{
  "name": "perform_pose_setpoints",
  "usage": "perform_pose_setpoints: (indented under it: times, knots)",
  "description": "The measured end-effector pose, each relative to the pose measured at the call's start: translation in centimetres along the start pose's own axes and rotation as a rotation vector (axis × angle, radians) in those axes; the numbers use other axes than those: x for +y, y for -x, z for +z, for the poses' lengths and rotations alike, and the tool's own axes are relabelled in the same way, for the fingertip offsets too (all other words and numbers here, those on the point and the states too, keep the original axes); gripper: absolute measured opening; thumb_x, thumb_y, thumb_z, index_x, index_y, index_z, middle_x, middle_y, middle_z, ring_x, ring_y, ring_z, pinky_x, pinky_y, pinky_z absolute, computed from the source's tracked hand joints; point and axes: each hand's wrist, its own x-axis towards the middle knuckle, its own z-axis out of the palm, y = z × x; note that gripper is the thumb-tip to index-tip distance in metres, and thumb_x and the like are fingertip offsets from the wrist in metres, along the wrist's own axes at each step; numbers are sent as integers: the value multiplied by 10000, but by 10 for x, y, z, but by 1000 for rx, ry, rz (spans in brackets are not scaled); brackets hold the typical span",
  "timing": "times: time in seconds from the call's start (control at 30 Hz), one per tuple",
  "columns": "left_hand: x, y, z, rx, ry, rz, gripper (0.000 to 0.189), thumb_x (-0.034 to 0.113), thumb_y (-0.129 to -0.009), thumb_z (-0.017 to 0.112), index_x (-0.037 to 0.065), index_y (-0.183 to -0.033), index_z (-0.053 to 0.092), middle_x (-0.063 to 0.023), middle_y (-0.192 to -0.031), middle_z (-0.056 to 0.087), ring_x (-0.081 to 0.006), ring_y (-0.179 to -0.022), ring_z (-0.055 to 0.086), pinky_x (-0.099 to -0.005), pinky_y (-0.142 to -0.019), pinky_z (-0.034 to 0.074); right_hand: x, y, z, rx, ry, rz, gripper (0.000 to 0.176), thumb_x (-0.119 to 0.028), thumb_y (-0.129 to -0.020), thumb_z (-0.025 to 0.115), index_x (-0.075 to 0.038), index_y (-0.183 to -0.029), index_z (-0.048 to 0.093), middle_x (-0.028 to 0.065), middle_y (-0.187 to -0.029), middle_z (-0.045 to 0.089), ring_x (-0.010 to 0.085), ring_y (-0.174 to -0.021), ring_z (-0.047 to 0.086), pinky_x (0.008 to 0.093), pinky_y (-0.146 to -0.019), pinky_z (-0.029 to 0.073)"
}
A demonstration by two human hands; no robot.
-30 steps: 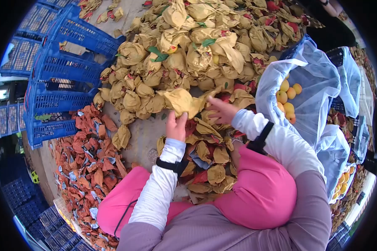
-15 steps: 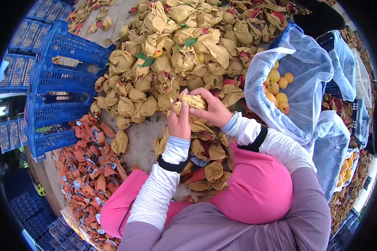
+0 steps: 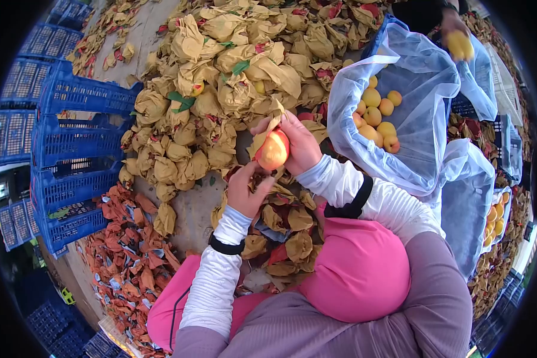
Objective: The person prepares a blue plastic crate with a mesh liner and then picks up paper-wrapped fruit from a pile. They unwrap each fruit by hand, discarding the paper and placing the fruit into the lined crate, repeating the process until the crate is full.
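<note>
My right hand [image 3: 301,146] grips a tan paper bag [image 3: 275,117], peeled back around a red-and-yellow peach [image 3: 272,150]. The lower side of the peach is bare. Just below it, my left hand [image 3: 250,188] has its thumb and fingers apart; whether the fingertips touch the fruit is hard to tell. Beyond my hands lies a big heap of fruit wrapped in tan paper bags [image 3: 227,77], with a few green leaves on it.
On the right, a crate lined with a pale plastic sheet [image 3: 423,107] holds several bare peaches [image 3: 373,116]. Stacked blue crates [image 3: 80,161] stand on the left, beside orange-brown paper scraps [image 3: 125,250]. Another person's hand [image 3: 453,27] holds yellow fruit at the upper right.
The bag was closed around the fruit between both hands; now it is pulled open and the peach shows. My left hand has dropped lower. Another person's hand has come into view.
</note>
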Motion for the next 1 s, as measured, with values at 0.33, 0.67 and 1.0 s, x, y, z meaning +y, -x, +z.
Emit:
perform_pose_setpoints:
  times: [0.33, 0.67, 1.0]
  knots:
    - [13, -12, 12, 69, 479, -63, 639, 317, -804, 641, -11, -1254, 327, -105, -1187, 448, -167, -1056, 465, -277, -898, 387, -2, 11, 1, -66, 187, 23, 254, -185, -946, 363, -8, -1103, 454, 123, -1032, 572, 190, -957, 552, 308, -844, 452]
    - [13, 8, 14, 4, 422, 56, 795, 69, -659, 763, -3, -1304, 304, -109, -1259, 401, -187, -1122, 440, -307, -947, 380, -7, -11, -46, 108, 46, -54, 225, -214, -956, 308, -45, -894, 444, 85, -691, 498, 222, -695, 553, 325, -672, 478]
    - [9, 9, -13, 171, 1359, -558, 539, 508, -912, 266, 56, -1116, 478, -116, -1003, 575, -242, -790, 582, -349, -677, 495, -22, 14, 10, -680, 1396, -275, 586, -241, -776, 635, -27, -1243, 353, 160, -1221, 393, 298, -1143, 412, 356, -960, 334]
